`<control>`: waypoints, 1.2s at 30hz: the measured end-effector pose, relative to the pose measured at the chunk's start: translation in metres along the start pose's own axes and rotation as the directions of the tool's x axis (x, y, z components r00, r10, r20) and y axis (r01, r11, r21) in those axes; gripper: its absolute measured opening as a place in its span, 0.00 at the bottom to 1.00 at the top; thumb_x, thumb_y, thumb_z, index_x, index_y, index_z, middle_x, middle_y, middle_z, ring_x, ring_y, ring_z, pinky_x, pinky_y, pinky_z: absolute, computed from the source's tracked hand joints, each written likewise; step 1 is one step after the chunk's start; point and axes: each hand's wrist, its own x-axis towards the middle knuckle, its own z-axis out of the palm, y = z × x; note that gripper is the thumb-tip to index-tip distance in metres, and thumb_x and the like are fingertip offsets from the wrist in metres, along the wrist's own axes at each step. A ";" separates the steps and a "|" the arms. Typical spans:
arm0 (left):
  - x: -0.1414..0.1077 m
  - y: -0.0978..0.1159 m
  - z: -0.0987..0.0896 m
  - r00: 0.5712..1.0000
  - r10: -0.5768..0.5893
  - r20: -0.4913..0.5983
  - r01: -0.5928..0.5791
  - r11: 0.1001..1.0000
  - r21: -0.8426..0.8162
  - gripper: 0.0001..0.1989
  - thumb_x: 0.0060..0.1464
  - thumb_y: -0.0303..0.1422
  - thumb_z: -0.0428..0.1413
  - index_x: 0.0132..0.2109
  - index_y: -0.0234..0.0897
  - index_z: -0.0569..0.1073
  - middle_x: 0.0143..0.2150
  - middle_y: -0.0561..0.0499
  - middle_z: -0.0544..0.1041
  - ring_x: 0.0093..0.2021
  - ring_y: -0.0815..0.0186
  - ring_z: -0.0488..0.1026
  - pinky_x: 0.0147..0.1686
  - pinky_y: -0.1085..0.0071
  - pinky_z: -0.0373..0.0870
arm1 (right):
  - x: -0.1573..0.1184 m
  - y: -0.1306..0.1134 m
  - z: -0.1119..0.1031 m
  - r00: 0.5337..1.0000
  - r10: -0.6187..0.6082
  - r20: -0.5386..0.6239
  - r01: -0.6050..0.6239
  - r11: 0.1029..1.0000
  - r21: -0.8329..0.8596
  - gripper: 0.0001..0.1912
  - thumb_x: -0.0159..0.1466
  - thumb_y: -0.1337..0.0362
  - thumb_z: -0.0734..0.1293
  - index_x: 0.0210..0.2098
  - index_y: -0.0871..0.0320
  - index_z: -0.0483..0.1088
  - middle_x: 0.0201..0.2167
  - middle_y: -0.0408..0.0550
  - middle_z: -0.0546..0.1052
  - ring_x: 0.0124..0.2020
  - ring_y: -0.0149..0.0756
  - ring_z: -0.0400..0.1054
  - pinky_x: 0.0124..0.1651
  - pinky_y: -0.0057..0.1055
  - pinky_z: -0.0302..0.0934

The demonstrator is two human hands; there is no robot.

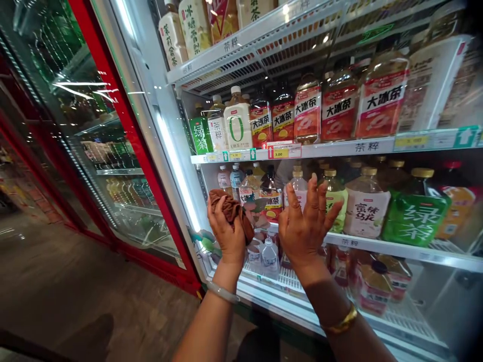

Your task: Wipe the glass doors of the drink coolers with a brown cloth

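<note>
My left hand is closed round a crumpled brown cloth, which bulges above the fingers and past the thumb side. To its right, my right hand is raised with its fingers spread and nothing in it. Both hands are in front of a lit drinks cooler, level with its lower shelf. Behind the right hand stand a pale-labelled bottle and a yellow-green bottle. Faint reflections suggest glass before the bottles; whether the right hand touches it I cannot tell.
A red-framed glass door of the neighbouring cooler stands at the left. Iced tea bottles line the middle shelf. A large green bottle is on the lower shelf. Grey floor shows at the lower left.
</note>
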 end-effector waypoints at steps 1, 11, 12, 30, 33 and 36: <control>-0.006 0.004 0.000 1.000 0.014 0.027 -0.014 1.000 -0.009 0.26 0.62 0.29 0.58 0.66 0.44 0.67 0.74 0.41 0.57 0.75 0.54 0.55 0.74 0.52 0.53 | 0.000 0.000 0.000 1.000 -0.005 0.004 0.005 1.000 -0.005 0.33 0.68 0.66 0.64 0.71 0.50 0.58 0.76 0.55 0.50 0.78 0.52 0.42 0.75 0.66 0.36; -0.016 0.024 0.014 0.957 0.276 0.083 -0.270 0.959 -0.082 0.27 0.61 0.26 0.57 0.65 0.45 0.68 0.74 0.41 0.57 0.76 0.52 0.53 0.74 0.49 0.54 | -0.001 0.004 -0.006 0.998 -0.063 0.005 0.063 0.998 0.019 0.25 0.70 0.61 0.65 0.66 0.48 0.66 0.75 0.53 0.54 0.78 0.47 0.43 0.76 0.62 0.34; -0.017 0.019 0.014 0.984 0.179 0.026 -0.177 0.982 -0.062 0.28 0.61 0.25 0.57 0.66 0.45 0.67 0.74 0.41 0.56 0.75 0.53 0.54 0.74 0.50 0.54 | -0.002 0.005 -0.007 0.997 -0.081 0.009 0.081 0.996 0.023 0.25 0.69 0.60 0.66 0.65 0.48 0.67 0.75 0.53 0.54 0.78 0.47 0.42 0.76 0.62 0.33; -0.070 0.014 0.021 0.974 0.214 0.082 -0.212 0.977 -0.032 0.29 0.61 0.28 0.58 0.68 0.42 0.65 0.75 0.37 0.53 0.76 0.52 0.52 0.74 0.49 0.53 | -0.005 0.035 -0.026 0.945 -0.270 0.186 0.248 0.959 0.136 0.31 0.70 0.65 0.63 0.71 0.48 0.58 0.75 0.46 0.55 0.79 0.37 0.35 0.79 0.48 0.32; -0.094 0.033 0.027 0.903 0.403 0.150 -0.394 0.915 -0.088 0.28 0.60 0.28 0.59 0.66 0.40 0.68 0.74 0.37 0.55 0.77 0.49 0.50 0.73 0.47 0.53 | -0.003 0.044 -0.033 0.927 -0.315 0.206 0.297 0.948 0.113 0.28 0.72 0.63 0.61 0.70 0.49 0.59 0.74 0.44 0.58 0.79 0.36 0.36 0.80 0.46 0.31; -0.085 0.044 0.029 0.862 0.485 0.145 -0.468 0.873 -0.134 0.29 0.59 0.29 0.60 0.67 0.40 0.67 0.73 0.37 0.57 0.77 0.48 0.50 0.73 0.46 0.54 | -0.003 0.057 -0.042 0.916 -0.329 0.229 0.317 0.944 0.088 0.29 0.72 0.63 0.61 0.72 0.49 0.56 0.73 0.43 0.60 0.79 0.33 0.36 0.80 0.46 0.26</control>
